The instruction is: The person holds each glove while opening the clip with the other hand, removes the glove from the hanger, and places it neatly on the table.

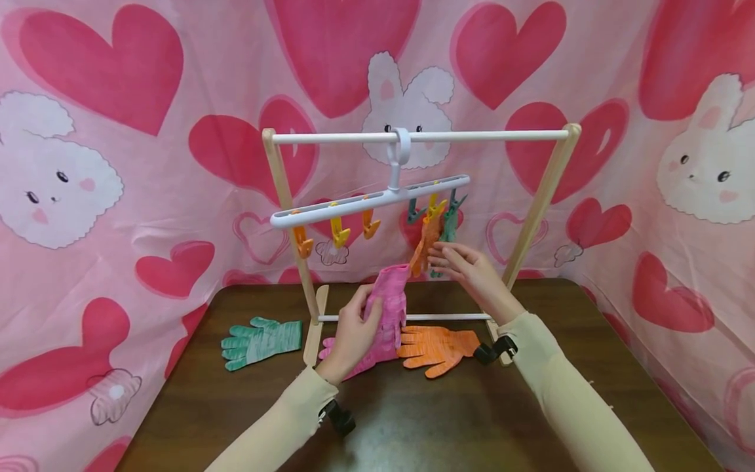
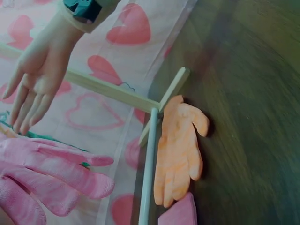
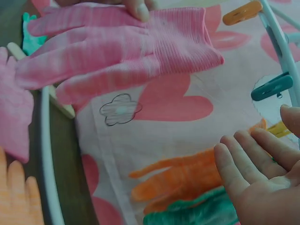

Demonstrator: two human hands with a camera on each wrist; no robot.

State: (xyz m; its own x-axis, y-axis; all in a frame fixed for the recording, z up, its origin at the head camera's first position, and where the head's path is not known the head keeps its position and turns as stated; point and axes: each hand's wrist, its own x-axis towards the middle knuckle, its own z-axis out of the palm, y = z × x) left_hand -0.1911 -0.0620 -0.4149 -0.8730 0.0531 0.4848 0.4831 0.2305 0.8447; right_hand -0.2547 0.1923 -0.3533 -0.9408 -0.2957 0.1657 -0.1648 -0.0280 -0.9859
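Left hand (image 1: 352,331) grips a pink knitted glove (image 1: 390,303) at frame centre. Right hand (image 1: 472,272), fingers straight and holding nothing, touches the hanging orange knitted glove (image 1: 426,244) right of centre.

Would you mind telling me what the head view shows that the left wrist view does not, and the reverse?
Only the head view shows the white clip hanger on the wooden rack's top rail, the green knitted glove lying on the brown table, and the left hand. Only the left wrist view shows the right hand's straight fingers from close by. Both show the pink knitted glove held up and the orange knitted glove lying flat.
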